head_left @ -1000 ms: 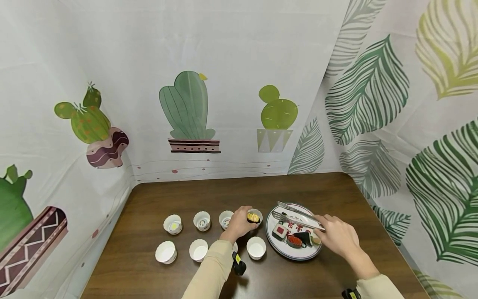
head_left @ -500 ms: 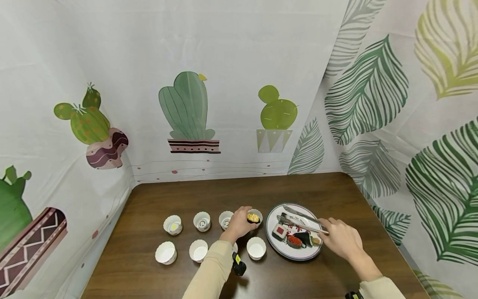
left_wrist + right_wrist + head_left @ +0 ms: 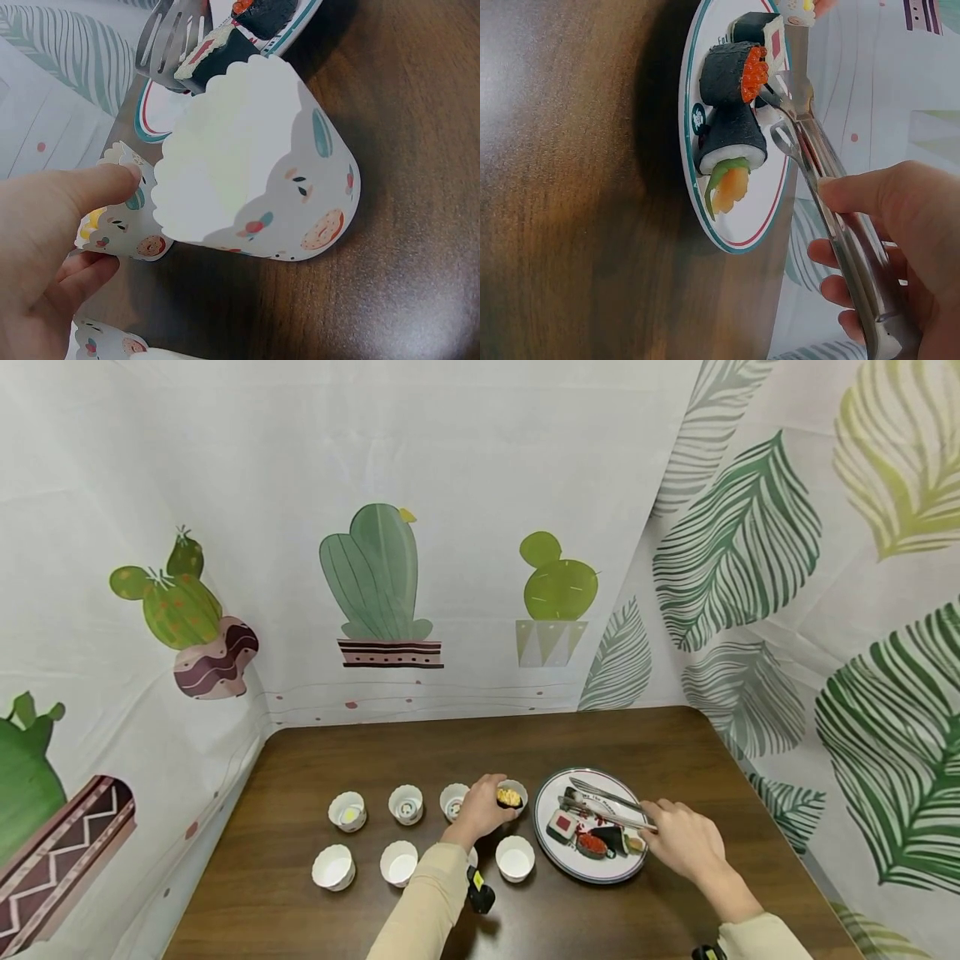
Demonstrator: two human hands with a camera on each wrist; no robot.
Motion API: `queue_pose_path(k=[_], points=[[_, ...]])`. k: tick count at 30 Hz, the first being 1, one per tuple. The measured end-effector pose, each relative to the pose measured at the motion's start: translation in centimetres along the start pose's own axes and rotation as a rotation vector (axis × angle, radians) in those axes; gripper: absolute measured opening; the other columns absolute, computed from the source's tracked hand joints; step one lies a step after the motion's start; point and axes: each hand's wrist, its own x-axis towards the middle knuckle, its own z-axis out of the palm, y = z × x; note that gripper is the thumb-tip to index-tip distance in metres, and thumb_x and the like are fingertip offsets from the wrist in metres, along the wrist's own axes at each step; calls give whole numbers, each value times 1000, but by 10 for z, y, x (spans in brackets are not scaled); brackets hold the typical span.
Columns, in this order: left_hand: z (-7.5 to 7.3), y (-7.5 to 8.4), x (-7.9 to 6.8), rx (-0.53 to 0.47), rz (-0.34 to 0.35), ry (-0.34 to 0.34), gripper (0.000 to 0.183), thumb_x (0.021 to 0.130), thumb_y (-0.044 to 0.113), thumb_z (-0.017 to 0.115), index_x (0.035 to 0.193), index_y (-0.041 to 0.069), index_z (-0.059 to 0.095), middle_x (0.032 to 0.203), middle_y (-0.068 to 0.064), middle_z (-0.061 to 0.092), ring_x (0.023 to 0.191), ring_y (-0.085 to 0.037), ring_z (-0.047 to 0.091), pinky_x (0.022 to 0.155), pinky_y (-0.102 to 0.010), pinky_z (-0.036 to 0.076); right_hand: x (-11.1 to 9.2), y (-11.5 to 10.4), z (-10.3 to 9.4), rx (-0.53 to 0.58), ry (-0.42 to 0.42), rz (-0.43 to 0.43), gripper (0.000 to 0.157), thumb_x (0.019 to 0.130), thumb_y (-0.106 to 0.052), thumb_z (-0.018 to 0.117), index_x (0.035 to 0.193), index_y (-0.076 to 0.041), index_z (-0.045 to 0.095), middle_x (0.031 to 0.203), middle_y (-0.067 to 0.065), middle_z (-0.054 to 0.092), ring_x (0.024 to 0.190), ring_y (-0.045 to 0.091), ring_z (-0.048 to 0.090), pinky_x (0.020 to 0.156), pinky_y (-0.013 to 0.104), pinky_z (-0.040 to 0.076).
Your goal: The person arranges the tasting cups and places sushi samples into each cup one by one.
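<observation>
My left hand (image 3: pixel 482 810) grips a small white scalloped paper cup (image 3: pixel 142 225), thumb on its outside wall. Inside that cup sits a sushi piece with yellow topping (image 3: pixel 508 797). Over the plate (image 3: pixel 615 867), my right hand (image 3: pixel 686 839) holds metal tongs (image 3: pixel 847 247) with their two arms apart. The tongs' tips overlap a dark sushi piece at the plate's far left, which is partly hidden. Nearer on the plate lie a square roll with a red centre (image 3: pixel 562 825), a roll topped with red roe (image 3: pixel 591 845) and a cone-shaped hand roll (image 3: pixel 731 135).
More paper cups stand in two rows: back-row cups (image 3: pixel 347 811), (image 3: pixel 406 804) left of my left hand, front-row cups (image 3: pixel 333 867) nearer. One front cup (image 3: pixel 515 858) stands beside the plate; my left forearm partly covers another. Printed cloth (image 3: pixel 465 568) hangs behind the table.
The tongs have shifted a little right and nearer over the plate, with my right hand. My left hand and its cup have stayed in place.
</observation>
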Motion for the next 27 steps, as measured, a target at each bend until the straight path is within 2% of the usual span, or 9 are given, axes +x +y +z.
queue_pose_path(k=[6,16,27], points=[[0,0,0,7,-7,-7,64,71,24,77,126,3,52,125,-15,54,112,-30,53,91,-44,44,3,-2,0,2,14,-10,31,67,-21,72,94,-7,68,75,3,61,66,25,59,48,36,43],[0,-1,1,18,0,-12,65,71,25,78,127,3,52,125,-15,53,112,-31,53,90,-43,45,9,-4,-5,-3,-40,-13,20,69,-19,70,86,-9,66,71,1,59,63,25,58,48,38,43],[-2,0,0,14,13,-7,69,69,25,78,129,1,50,127,-15,53,115,-31,52,92,-43,43,7,-3,-5,-19,-45,-18,26,70,-22,71,91,-9,67,74,3,61,66,26,59,49,40,44]])
